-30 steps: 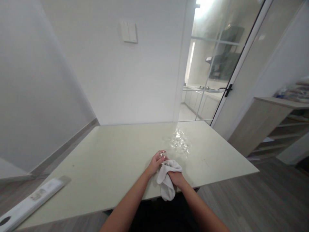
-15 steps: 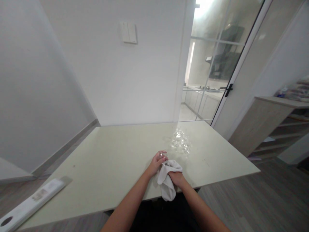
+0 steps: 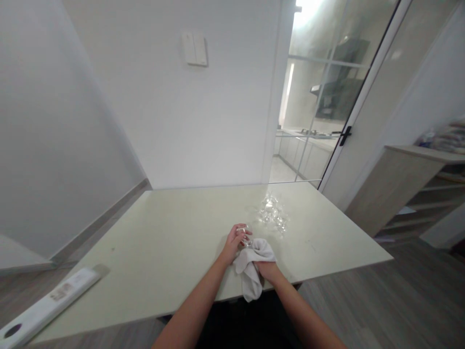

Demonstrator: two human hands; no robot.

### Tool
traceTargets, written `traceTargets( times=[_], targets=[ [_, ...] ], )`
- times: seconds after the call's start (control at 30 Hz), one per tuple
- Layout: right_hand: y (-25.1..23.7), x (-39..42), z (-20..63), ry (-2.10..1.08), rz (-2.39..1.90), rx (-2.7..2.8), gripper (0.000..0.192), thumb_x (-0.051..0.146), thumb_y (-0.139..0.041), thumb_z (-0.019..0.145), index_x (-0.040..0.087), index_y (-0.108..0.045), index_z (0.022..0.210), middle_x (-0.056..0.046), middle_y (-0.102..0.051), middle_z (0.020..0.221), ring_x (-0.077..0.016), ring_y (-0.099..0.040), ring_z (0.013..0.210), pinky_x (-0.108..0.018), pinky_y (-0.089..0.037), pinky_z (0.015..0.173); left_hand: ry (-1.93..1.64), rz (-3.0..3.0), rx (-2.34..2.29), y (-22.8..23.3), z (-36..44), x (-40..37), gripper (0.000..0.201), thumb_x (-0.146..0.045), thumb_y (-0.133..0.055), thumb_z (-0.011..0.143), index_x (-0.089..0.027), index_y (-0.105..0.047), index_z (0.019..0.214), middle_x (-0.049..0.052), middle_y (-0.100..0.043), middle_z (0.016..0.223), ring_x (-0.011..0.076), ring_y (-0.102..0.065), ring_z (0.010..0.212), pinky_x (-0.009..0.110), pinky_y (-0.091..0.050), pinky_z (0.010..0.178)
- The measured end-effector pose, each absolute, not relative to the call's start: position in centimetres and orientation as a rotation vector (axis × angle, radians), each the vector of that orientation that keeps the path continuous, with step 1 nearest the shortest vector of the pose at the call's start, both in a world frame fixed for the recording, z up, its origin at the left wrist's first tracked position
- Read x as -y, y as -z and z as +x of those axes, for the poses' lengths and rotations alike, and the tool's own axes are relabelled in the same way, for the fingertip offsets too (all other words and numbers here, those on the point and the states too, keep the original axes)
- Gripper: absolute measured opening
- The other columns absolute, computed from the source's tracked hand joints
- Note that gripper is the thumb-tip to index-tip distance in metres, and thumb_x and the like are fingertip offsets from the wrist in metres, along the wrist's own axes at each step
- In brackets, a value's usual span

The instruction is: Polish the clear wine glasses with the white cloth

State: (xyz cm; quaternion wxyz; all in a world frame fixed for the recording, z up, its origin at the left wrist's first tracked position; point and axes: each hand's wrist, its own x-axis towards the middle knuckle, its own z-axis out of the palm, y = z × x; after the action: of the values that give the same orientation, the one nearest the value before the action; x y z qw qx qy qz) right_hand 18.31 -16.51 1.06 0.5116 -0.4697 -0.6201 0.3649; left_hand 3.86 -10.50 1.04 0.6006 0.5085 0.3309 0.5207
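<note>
My left hand [image 3: 234,243] grips a small clear glass [image 3: 244,234] just above the pale table [image 3: 163,242], near its front edge. My right hand [image 3: 268,269] holds a white cloth [image 3: 250,269] bunched against the glass; the cloth's loose end hangs down over the table edge. Most of the glass is hidden by my fingers and the cloth. A cluster of several more clear glasses [image 3: 271,213] stands on the table just beyond my hands.
A long white flat box [image 3: 47,306] lies across the table's front left corner. A white wall with a light switch [image 3: 194,48] runs behind the table. A glass door [image 3: 327,97] stands at the back right, and a wooden shelf unit [image 3: 407,184] at the far right.
The cloth has shifted a little up and around the glass between my hands. Both hands stay at the same spot on the table.
</note>
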Motion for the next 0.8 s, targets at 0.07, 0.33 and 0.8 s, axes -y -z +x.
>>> traceTargets(
  times=[0.07, 0.33, 0.8],
  targets=[
    [-0.9, 16.6, 18.4, -0.88, -1.079, 1.513, 0.02, 0.033, -0.058, 0.078, 0.02, -0.071, 0.087, -0.007, -0.074, 0.095, -0.0221, -0.066, 0.087, -0.041, -0.052, 0.093, -1.189, 1.171, -0.723, -1.2, 3.8, 10.5, 0.059, -0.046, -0.079, 0.069, -0.018, -0.055, 0.115, 0.009, -0.074, 0.092, 0.0163, -0.065, 0.071, 0.026, -0.047, 0.063],
    [0.4, 16.1, 19.0, -0.873, -1.153, 1.451, 0.027, 0.039, -0.051, 0.081, 0.023, -0.073, 0.089, -0.007, -0.074, 0.097, -0.0242, -0.065, 0.103, -0.044, -0.044, 0.106, -1.287, 0.987, -0.712, -1.6, 3.9, 10.6, 0.052, -0.044, -0.078, 0.073, -0.017, -0.058, 0.113, 0.011, -0.076, 0.099, 0.0142, -0.065, 0.072, 0.026, -0.049, 0.068],
    [2.4, 15.8, 19.2, -0.936, -1.249, 1.276, 0.041, 0.052, -0.056, 0.081, 0.024, -0.073, 0.105, -0.009, -0.072, 0.116, -0.0261, -0.059, 0.122, -0.046, -0.034, 0.116, -1.249, 0.822, -0.527, -2.2, 2.7, 10.4, 0.067, -0.04, -0.082, 0.074, -0.026, -0.05, 0.131, 0.011, -0.066, 0.129, 0.0155, -0.068, 0.093, 0.025, -0.052, 0.076]
  ],
)
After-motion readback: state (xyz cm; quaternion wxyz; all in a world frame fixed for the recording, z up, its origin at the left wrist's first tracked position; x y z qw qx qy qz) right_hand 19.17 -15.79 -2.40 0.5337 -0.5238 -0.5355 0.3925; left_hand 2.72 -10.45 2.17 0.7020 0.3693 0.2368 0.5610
